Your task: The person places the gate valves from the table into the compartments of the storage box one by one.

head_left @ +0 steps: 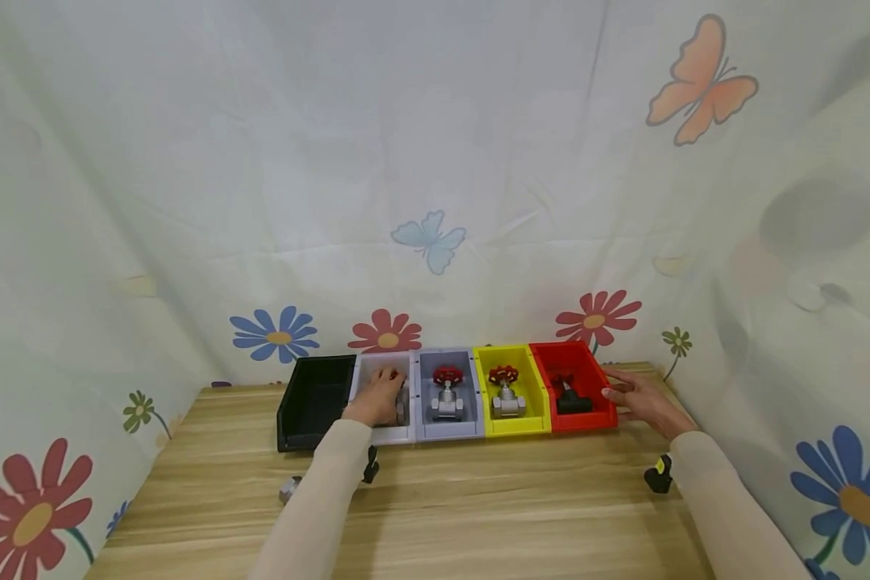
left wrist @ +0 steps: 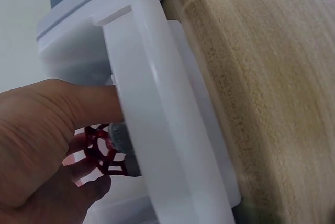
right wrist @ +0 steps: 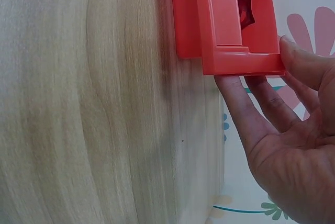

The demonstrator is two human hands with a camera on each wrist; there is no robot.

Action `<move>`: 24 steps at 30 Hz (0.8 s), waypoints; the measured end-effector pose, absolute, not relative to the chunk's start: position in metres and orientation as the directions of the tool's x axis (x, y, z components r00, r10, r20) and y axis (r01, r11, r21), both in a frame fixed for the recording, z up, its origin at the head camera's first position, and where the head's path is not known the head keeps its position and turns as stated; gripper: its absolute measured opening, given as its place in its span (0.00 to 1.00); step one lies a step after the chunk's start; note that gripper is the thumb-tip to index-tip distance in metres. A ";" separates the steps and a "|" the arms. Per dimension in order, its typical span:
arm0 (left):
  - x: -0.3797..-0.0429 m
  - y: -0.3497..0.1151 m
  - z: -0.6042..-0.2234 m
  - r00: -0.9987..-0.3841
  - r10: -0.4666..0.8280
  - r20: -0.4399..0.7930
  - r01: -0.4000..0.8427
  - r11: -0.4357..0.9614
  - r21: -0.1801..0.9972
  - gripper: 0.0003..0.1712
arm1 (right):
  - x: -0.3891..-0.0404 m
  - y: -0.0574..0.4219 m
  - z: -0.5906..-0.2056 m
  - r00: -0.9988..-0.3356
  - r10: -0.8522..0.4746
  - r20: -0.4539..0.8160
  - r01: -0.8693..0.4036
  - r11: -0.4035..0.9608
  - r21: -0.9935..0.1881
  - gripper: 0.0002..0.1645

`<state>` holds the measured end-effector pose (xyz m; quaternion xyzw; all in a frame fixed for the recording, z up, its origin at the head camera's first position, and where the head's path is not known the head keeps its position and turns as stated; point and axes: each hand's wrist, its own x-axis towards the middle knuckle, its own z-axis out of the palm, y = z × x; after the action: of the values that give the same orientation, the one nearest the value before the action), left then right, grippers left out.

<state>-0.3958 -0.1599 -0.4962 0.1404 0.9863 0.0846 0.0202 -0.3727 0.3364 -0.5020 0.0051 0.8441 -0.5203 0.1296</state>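
Note:
My left hand (head_left: pixel 380 399) reaches into the white bin (head_left: pixel 382 439), fingers around a valve with a red handwheel (left wrist: pixel 107 150). In the left wrist view the wheel sits between the fingers, and the bin's front lip hides part of the valve. My right hand (head_left: pixel 645 400) is at the outer side of the red bin (head_left: pixel 583 362). Its thumb touches the rim, and its fairly straight fingers (right wrist: pixel 246 106) rest against the side wall. Inside the red bin lies a black-bodied valve (head_left: pixel 573 400) with a red handwheel.
A grey-blue bin (head_left: pixel 452 432) and a yellow bin (head_left: pixel 516 427) each hold a metal valve with a red wheel. The black bin (head_left: pixel 315 403) ends the row at left. A metal part (head_left: pixel 288 489), partly hidden by the left sleeve, lies on the wooden table (head_left: pixel 493 499).

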 end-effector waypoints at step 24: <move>-0.353 -0.173 -0.451 -0.916 0.384 0.114 0.395 0.914 0.096 0.47 | -0.372 0.337 -0.503 -0.967 -0.133 -0.217 0.132 0.465 -0.875 0.41</move>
<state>-0.3532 -0.1729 -0.4510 0.1992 0.9771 0.0584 -0.0465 -0.3720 0.3366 -0.5029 -0.0003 0.8463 -0.5170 0.1283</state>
